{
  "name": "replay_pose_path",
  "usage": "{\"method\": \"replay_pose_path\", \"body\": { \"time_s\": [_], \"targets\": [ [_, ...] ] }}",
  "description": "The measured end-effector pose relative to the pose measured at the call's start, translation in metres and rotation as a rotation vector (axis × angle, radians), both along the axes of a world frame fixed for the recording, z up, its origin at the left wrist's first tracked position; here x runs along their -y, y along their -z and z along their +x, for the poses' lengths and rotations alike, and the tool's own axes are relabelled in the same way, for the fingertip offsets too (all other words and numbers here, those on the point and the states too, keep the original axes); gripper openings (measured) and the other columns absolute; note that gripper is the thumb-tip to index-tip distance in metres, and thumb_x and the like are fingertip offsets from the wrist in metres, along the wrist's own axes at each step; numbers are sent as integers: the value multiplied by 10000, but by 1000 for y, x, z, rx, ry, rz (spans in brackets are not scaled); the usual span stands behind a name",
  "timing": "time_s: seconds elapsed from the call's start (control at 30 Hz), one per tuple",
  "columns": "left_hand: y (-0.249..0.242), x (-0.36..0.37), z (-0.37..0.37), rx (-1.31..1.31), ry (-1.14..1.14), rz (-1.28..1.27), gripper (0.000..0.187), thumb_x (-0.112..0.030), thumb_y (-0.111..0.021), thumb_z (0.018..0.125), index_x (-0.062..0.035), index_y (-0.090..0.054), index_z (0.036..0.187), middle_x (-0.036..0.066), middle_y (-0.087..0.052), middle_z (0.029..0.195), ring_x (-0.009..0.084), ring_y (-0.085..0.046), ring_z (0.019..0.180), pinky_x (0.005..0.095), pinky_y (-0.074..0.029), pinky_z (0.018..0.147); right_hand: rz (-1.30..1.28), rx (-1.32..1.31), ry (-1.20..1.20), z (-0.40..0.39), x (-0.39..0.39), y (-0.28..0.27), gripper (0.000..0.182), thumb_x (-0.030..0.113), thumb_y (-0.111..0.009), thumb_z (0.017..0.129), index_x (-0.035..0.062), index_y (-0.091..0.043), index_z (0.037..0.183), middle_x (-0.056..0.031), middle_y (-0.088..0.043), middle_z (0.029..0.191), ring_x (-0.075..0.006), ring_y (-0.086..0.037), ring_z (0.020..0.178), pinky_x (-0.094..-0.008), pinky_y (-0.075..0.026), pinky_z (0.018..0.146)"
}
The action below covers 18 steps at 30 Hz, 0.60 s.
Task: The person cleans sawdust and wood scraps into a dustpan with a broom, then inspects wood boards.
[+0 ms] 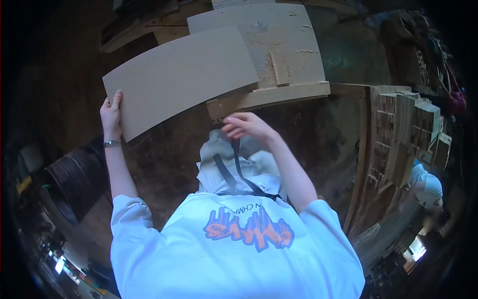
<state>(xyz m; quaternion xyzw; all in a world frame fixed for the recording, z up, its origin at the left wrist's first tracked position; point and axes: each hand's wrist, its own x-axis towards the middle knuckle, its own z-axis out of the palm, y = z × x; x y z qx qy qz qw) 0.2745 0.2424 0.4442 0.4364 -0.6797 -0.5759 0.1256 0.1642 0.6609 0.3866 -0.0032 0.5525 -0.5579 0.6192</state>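
A thin, pale wooden panel [184, 77] is tilted to the left, its right end over a workbench top [294, 42] strewn with shavings. My left hand [112, 115] grips the panel's lower left edge, thumb on the upper face and fingers underneath. In front of my waist, my right hand [245, 124] hangs with fingers loosely bent and apart, nothing visible in it. It is just below the bench's front strip [271, 94], close to dark apron straps [236, 154]. A small wooden block [280, 68] lies on the bench top.
Stacks of cut wood pieces [393, 129] stand to the right beside a wooden frame [362, 154]. A dark barrel [77, 174] lies on the left. A person in a light shirt [427, 184] bends over at the far right, with another person in red [455, 99] farther up.
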Motion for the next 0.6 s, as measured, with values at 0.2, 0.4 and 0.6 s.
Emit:
{"method": "replay_pose_path", "body": {
  "time_s": [0.2,0.4,0.6],
  "targets": [
    [9,71,13,80,79,-6,392,-256,-653,931,16,-604,1209,72,-654,1161,134,-629,999,266,-493,867,558,-322,160,61,-183,71,389,359,-630,922,30,-633,1130,-90,-699,1011,-136,-671,790,-274,-530,690],
    [19,-27,-69,114,183,-361,464,-314,-735,867,30,-618,1155,94,-666,1102,147,-623,972,277,-490,857,618,92,774,92,-261,56,380,359,-598,944,55,-593,1172,-94,-693,1023,-155,-680,802,-276,-537,685],
    [0,-7,-56,82,120,-221,470,-337,-771,835,28,-633,1098,73,-678,1017,123,-623,877,264,-502,771,536,-235,591,36,-243,47,371,348,-572,964,53,-584,1189,-100,-678,1056,-173,-687,821,-276,-540,709]
  ]
}}
